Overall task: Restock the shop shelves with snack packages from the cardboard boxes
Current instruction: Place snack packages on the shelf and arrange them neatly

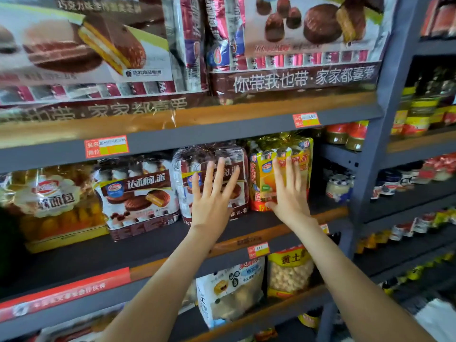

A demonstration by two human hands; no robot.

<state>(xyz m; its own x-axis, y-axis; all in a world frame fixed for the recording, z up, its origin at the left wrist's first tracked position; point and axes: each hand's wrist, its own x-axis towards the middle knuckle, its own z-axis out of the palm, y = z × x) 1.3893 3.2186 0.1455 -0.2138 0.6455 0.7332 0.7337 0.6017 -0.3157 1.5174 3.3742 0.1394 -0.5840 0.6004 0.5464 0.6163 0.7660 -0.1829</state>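
While reaching to the middle shelf (98,255), pressing the left hand (212,196), fingers straight and spread, flat on a brown chocolate-pie pack (183,169) marked 达利园·派. Laying the right hand (290,193), equally flat and gripping nothing, on the yellow pack (261,183) touching it. Both upright, well back on the shelf. Further left, a second brown pack (138,196), same lettering, then a bag (49,198) reading perhaps 软面包. Overhead, big bags (306,45) lettered 你带我也带·家家都喜爱; red price tag (106,146) headed 品名.
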